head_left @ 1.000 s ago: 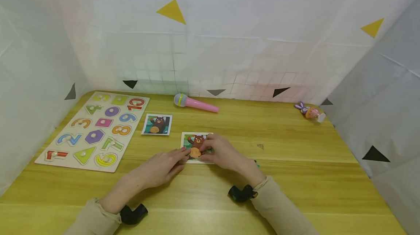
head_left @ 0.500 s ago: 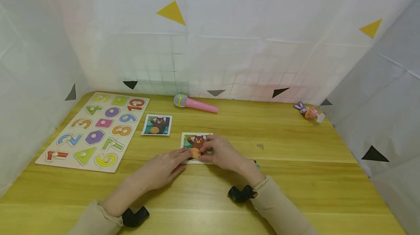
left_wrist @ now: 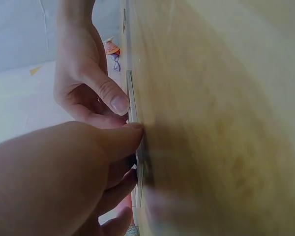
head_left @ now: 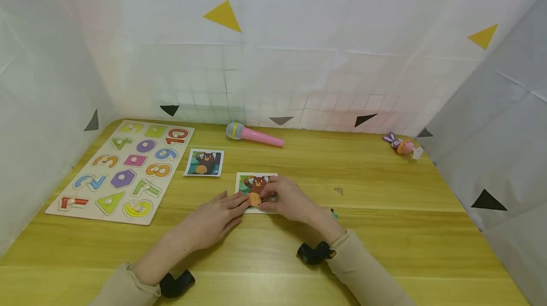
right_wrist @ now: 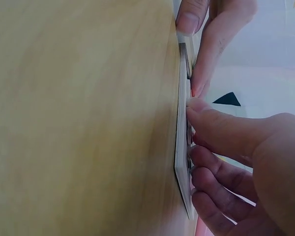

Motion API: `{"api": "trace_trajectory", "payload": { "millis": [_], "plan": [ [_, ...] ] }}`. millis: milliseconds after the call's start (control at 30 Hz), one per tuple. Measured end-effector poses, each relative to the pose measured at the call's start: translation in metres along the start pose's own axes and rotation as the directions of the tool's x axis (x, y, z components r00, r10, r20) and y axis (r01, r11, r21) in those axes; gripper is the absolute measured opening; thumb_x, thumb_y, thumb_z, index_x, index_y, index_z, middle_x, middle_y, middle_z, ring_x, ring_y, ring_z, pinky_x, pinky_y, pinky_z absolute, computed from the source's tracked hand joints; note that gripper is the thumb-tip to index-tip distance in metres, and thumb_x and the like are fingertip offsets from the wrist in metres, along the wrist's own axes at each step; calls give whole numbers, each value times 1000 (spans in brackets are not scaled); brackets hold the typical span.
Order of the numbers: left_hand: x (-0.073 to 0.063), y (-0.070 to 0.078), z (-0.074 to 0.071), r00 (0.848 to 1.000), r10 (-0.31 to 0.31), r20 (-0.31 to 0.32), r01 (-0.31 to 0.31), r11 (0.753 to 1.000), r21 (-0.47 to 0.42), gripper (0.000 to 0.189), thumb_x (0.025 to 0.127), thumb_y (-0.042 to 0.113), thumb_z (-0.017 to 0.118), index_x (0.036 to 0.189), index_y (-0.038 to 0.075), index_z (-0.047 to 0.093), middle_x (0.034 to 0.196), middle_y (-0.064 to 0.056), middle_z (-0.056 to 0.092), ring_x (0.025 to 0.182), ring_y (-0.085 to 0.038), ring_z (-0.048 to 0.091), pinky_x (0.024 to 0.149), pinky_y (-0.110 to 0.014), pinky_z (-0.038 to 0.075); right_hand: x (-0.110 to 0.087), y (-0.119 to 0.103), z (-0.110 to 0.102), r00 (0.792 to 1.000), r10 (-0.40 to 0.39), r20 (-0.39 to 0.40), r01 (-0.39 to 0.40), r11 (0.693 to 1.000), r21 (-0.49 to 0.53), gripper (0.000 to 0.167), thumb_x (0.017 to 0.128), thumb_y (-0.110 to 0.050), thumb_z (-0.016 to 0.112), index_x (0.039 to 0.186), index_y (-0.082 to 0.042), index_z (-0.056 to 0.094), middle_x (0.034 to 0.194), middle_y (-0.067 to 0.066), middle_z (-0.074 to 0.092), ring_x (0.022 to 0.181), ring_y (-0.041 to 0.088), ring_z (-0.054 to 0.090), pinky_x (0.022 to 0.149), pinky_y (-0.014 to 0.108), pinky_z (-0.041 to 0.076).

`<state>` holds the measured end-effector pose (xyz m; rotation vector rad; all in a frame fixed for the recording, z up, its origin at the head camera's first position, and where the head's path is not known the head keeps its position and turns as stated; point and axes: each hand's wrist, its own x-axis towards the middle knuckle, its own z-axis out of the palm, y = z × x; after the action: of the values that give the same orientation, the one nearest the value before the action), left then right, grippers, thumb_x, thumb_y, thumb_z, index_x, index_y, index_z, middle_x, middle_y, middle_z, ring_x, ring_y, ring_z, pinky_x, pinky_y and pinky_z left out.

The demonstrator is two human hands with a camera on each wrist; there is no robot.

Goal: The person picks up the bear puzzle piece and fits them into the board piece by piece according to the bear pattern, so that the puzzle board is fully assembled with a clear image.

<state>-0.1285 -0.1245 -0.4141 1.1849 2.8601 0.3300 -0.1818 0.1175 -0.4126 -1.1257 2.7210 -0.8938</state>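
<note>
A small bear jigsaw puzzle (head_left: pixel 258 183) in a pale frame lies flat on the table in front of me, partly covered by both hands. My left hand (head_left: pixel 209 220) reaches in from the left with extended fingers, and its fingertips rest on the puzzle's lower left part. My right hand (head_left: pixel 290 199) bends over the right half, thumb and fingertips pinching a puzzle piece there; the piece is mostly hidden. In the right wrist view the thumb (right_wrist: pixel 221 125) and fingers touch the upper face of the thin puzzle board (right_wrist: pixel 182 142).
A bear picture card (head_left: pixel 203 162) lies to the left, beside a number-and-shape peg board (head_left: pixel 160 192). Behind are a pink toy microphone (head_left: pixel 260 138) and, far right, a rabbit figurine (head_left: pixel 401 145). A teal scrap (head_left: pixel 334 214) shows past my right wrist. White cloth walls enclose the table.
My left hand's fingers have spread, and the index finger has drawn back from the puzzle, uncovering more of the bear's tan belly. My right hand has barely moved.
</note>
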Motion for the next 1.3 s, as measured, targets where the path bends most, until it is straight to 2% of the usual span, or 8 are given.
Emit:
{"api": "trace_trajectory", "payload": {
  "millis": [233,467,800,1100,1300],
  "plan": [
    [-2,4,-1,1000,-17,10,17,1000,-6,49,105,27,51,150,6,46,157,-11,42,143,-32,41,116,-53,34,-1,-1,0,1000,19,2,-19,1000,-7,15,86,-25,81,93,-12,77,83,-1,62,72,10,51,63,21,44],
    [-3,4,0,1000,-15,0,15,1000,-7,50,106,28,50,150,5,45,157,-11,42,144,-31,40,116,-49,36,-1,-2,0,999,37,1,-37,999,7,18,87,-24,80,97,-11,73,91,1,65,84,14,63,71,24,52],
    [0,6,1,999,22,-38,-22,1000,10,46,105,23,52,146,4,51,155,-9,45,143,-31,42,114,-46,39,-2,-1,-2,999,32,-2,-32,999,4,11,87,-18,79,95,-10,77,87,0,62,77,16,56,66,22,45],
    [7,8,1,998,-28,-55,28,1000,-9,42,104,19,55,142,3,55,146,-13,55,132,-30,54,103,-45,50,-1,1,-2,999,36,-6,-36,999,25,10,87,-18,80,93,-10,78,86,-1,62,74,12,54,64,21,45],
    [8,10,4,998,-23,-50,25,999,32,44,105,22,51,148,12,49,142,-10,55,129,-29,56,98,-45,53,-3,3,-3,1000,28,-2,-28,999,31,11,87,-17,79,94,-10,77,86,0,63,73,14,54,64,22,45]
  ]
}}
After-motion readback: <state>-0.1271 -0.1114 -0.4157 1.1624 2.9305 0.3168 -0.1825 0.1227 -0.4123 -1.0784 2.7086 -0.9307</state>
